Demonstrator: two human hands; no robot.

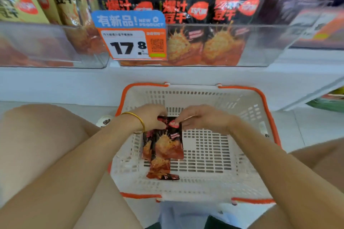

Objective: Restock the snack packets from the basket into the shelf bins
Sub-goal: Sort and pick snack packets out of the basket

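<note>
Right, gripping the top edge of a small bunch of black-and-red foil snack packets (164,145) with the left hand (151,117), fingers curled over it from the left. Pinching that same edge with the right hand (202,120) from the other side, fingertips closing on the round red logo. Holding both hands close together, nearly touching, over the far half of the white perforated plastic basket with the orange rim (247,156). Dangling the bunch straight down below the knuckles, inside the basket, toward its left side, lowest end reaching the floor; hard to count how many. Wearing a thin gold bangle (138,120) on the left wrist. Facing a clear plastic shelf bin (264,42) packed with matching black packets, up beyond the basket and well apart from the hands, with a blue-and-orange price tag (130,41) on its front.
</note>
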